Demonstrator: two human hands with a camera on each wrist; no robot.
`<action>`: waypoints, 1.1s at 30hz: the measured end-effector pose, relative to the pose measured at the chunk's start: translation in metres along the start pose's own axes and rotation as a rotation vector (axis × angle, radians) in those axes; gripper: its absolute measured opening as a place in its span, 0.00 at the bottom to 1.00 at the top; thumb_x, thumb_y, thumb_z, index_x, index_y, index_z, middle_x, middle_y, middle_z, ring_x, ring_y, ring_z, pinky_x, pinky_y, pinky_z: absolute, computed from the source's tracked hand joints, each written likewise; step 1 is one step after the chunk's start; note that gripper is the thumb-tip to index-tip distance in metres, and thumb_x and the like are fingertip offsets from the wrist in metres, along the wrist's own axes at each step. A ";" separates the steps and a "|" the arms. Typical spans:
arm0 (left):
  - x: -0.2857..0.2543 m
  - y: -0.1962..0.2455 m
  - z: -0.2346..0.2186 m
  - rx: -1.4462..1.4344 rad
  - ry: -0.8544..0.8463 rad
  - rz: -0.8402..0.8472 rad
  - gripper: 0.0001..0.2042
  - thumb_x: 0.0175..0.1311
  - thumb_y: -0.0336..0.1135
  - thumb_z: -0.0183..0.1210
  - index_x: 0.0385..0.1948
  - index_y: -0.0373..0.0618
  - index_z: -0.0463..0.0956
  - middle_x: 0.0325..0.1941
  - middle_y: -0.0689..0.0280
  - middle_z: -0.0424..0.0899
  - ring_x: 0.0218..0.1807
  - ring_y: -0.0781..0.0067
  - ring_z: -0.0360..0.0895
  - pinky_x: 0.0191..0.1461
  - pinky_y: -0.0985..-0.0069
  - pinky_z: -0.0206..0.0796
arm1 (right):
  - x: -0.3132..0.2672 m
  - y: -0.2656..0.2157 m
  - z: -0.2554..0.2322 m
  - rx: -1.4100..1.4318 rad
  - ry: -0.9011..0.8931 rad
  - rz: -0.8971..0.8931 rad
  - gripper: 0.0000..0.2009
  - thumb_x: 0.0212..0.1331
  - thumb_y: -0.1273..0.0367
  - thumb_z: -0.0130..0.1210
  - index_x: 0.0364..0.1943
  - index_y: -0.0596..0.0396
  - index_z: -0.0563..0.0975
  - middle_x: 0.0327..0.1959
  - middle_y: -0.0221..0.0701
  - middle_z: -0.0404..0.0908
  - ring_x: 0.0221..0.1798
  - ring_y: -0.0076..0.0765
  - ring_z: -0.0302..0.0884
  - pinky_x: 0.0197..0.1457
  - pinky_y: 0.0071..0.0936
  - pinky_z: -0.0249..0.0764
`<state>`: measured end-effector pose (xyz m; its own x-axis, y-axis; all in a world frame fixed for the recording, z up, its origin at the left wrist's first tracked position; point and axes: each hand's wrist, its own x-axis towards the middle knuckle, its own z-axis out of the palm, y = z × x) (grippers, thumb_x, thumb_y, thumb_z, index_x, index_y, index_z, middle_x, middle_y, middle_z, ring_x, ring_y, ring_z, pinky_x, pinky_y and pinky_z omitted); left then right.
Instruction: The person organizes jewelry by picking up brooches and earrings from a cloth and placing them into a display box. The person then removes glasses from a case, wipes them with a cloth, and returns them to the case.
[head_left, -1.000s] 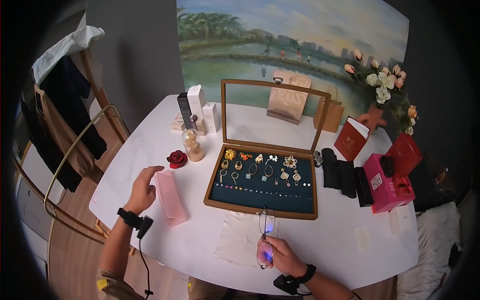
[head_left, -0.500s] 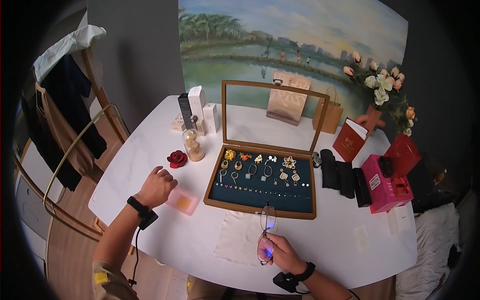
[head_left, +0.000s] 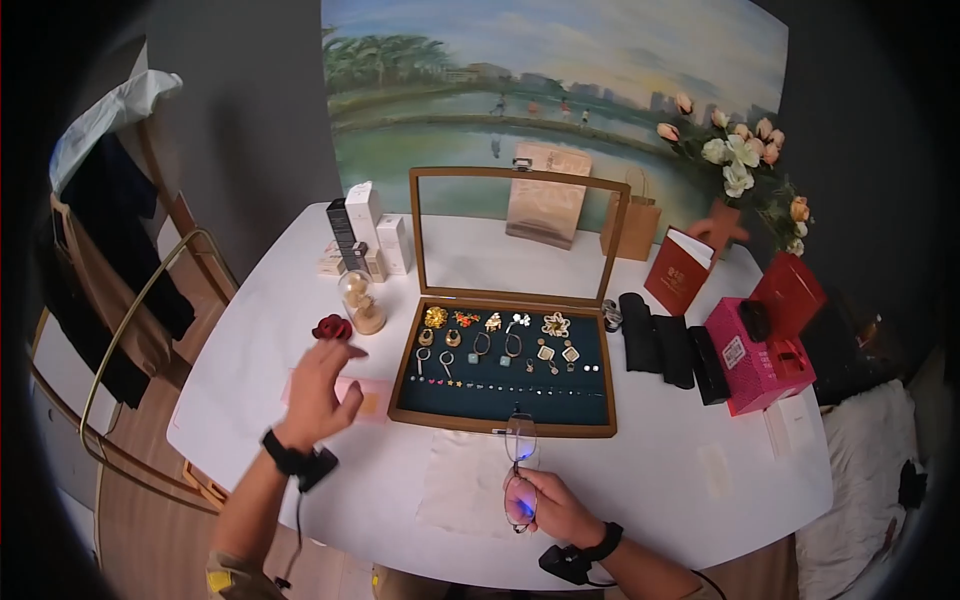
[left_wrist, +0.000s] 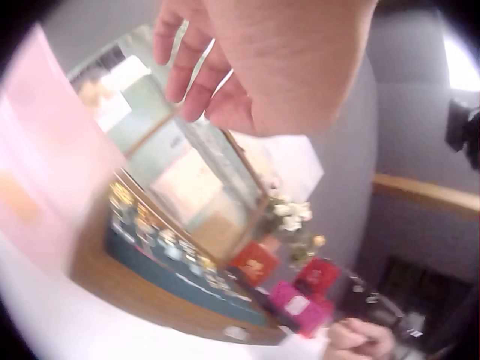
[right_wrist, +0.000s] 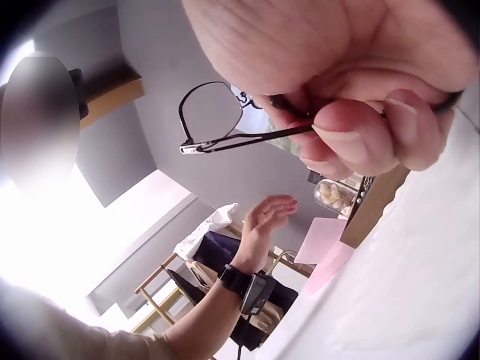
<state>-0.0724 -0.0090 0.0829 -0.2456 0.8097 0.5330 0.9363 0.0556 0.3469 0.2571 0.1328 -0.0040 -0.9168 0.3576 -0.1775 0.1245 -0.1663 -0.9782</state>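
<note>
My right hand grips a pair of thin-framed eyeglasses over a pale cloth on the table. The right wrist view shows curled fingers around a dark temple arm. Fingers spread, my left hand hovers over a pink case and holds nothing. The case lies unfolded, with a yellowish patch inside; the hand hides part of it. One pink panel stands raised in the right wrist view. A wooden jewelry box with its glass lid up sits between and beyond the hands.
Behind the left hand are a red rose, a glass dome and several small boxes. To the right lie black pouches, a red booklet and a magenta box. A flower vase stands at the back.
The pink case has gone from a folded upright shape to lying unfolded. My left hand has lifted off it and spread its fingers. The right hand keeps the eyeglasses in nearly the same place.
</note>
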 end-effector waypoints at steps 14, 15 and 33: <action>-0.035 0.101 0.124 -1.681 -0.458 -0.512 0.07 0.74 0.34 0.58 0.46 0.42 0.77 0.44 0.66 0.82 0.44 0.74 0.78 0.53 0.75 0.68 | -0.002 -0.010 -0.003 0.044 -0.210 -0.006 0.20 0.81 0.58 0.40 0.34 0.56 0.75 0.25 0.23 0.70 0.23 0.16 0.59 0.27 0.18 0.57; -0.032 0.103 0.121 -1.734 -0.349 -0.575 0.06 0.74 0.34 0.57 0.43 0.42 0.77 0.39 0.65 0.81 0.40 0.73 0.75 0.50 0.75 0.66 | -0.002 -0.015 -0.004 0.007 -0.229 0.043 0.21 0.81 0.57 0.40 0.34 0.57 0.76 0.26 0.23 0.70 0.23 0.17 0.59 0.28 0.18 0.57; -0.041 0.082 0.082 -1.822 -0.195 -0.439 0.13 0.63 0.41 0.51 0.22 0.44 0.65 0.22 0.66 0.66 0.30 0.67 0.64 0.44 0.67 0.63 | -0.004 -0.012 -0.023 0.309 0.283 -0.132 0.25 0.78 0.48 0.47 0.35 0.56 0.76 0.25 0.22 0.68 0.26 0.17 0.58 0.29 0.17 0.54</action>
<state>0.0356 0.0103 0.0258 -0.2107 0.9656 0.1527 -0.5851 -0.2497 0.7716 0.2682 0.1545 0.0060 -0.7721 0.6246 -0.1173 -0.1456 -0.3535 -0.9240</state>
